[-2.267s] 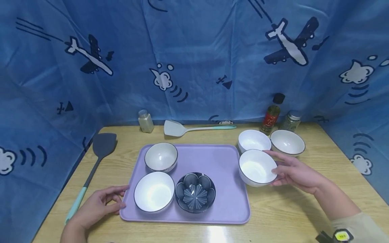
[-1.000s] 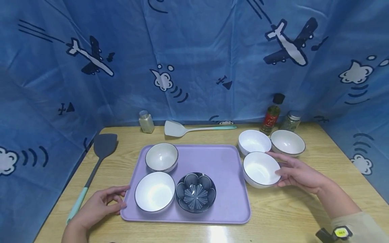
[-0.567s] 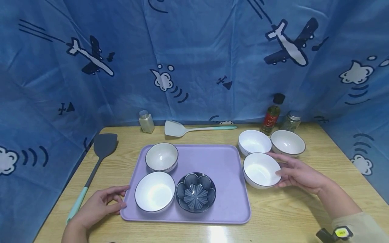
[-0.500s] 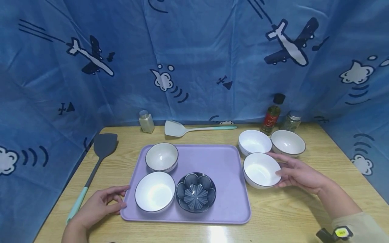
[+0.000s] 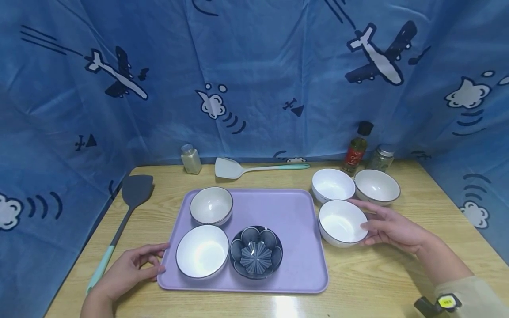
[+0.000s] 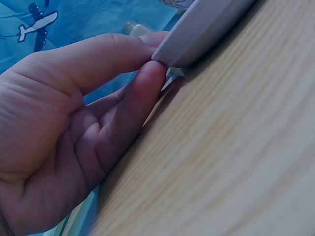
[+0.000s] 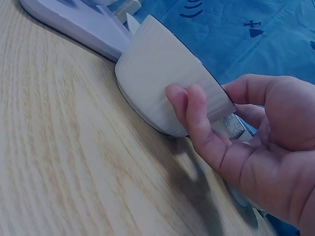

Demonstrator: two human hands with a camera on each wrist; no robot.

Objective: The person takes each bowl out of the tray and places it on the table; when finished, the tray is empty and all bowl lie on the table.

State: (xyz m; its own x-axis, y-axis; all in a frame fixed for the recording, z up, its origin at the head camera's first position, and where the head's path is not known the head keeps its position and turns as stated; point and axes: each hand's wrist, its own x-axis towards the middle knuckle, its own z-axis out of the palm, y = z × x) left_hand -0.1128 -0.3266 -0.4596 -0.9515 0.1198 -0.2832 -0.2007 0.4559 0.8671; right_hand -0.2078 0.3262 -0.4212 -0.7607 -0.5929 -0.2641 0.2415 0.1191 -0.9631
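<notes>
My left hand (image 5: 129, 269) pinches the left edge of a lilac tray (image 5: 278, 207) between thumb and fingers; the left wrist view shows the thumb (image 6: 147, 81) right at its rim. On the tray stand a small cream bowl (image 5: 211, 205), a larger white bowl (image 5: 203, 251) with a dark rim, and a dark blue petal-patterned bowl (image 5: 256, 251). Just off the tray's right edge, my right hand (image 5: 391, 227) grips another white bowl (image 5: 342, 221) with a dark rim. In the right wrist view its ribbed side (image 7: 152, 73) shows, low by the table, with fingers under it and the thumb at its rim.
Behind the held bowl are a white bowl (image 5: 333, 184) and a cream bowl (image 5: 377, 186). An oil bottle (image 5: 355, 152) and a jar (image 5: 380, 159) stand at the back right. A pale spatula (image 5: 230, 168), a seasoning jar (image 5: 191, 160) and a dark spatula (image 5: 136, 192) lie around the tray.
Since the earliest frame, my right hand has shifted the white bowl slightly right and toward me, off the tray's edge. Over the last second almost nothing moves; my left hand stays on the tray.
</notes>
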